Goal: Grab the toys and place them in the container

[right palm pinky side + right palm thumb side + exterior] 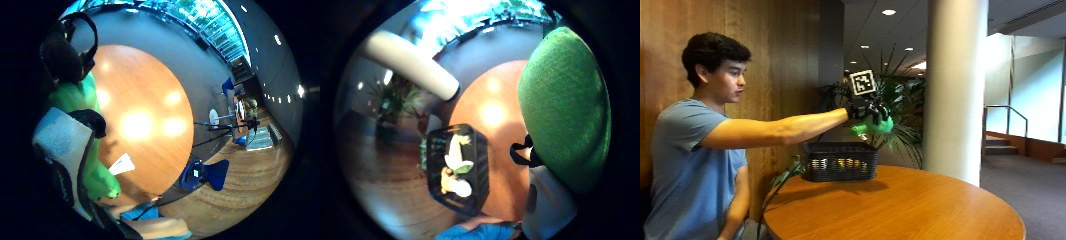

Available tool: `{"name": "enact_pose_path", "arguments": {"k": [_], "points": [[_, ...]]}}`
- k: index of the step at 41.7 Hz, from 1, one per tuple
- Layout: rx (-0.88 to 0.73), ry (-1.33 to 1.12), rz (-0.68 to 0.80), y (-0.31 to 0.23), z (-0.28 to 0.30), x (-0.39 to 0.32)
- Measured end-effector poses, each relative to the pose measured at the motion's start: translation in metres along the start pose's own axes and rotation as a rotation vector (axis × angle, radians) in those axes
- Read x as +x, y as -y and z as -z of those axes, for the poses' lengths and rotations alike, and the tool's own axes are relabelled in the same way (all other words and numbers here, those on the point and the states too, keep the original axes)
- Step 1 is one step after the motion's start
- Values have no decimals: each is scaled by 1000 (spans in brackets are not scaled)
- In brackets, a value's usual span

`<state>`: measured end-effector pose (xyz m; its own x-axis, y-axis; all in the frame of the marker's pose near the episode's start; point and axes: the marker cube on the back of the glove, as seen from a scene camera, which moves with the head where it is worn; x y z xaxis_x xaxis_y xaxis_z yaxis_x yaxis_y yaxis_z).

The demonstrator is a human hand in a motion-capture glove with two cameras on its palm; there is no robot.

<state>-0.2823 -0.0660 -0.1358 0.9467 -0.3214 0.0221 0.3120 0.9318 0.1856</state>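
Observation:
My gloved right hand (863,109) is stretched out at shoulder height and grips a green plush toy (874,125), held in the air just above the black mesh basket (840,161). The toy fills one side of both palm views as a fuzzy green mass (565,105) (95,165). The basket (481,165) stands at the far left of the round wooden table (906,205). Inside it lie a white toy (455,155) and a yellow-and-white toy (454,184). A white paper tag (121,164) hangs from the held toy.
A thick white pillar (957,90) rises behind the table on the right. A leafy plant (903,105) stands just behind the basket. A wood-panelled wall (760,60) runs along the left. The person's bare arm hangs by their side.

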Motion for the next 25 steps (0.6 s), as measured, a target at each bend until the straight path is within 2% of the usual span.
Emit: {"name": "enact_pose_path", "arguments": {"k": [7,13,20,25], "points": [[40,85,-17,-28,38,-59],[51,65,150,-55,50,-100],[41,120,249,-81,49,-141],[17,157,257,-96,39,-145]]}}
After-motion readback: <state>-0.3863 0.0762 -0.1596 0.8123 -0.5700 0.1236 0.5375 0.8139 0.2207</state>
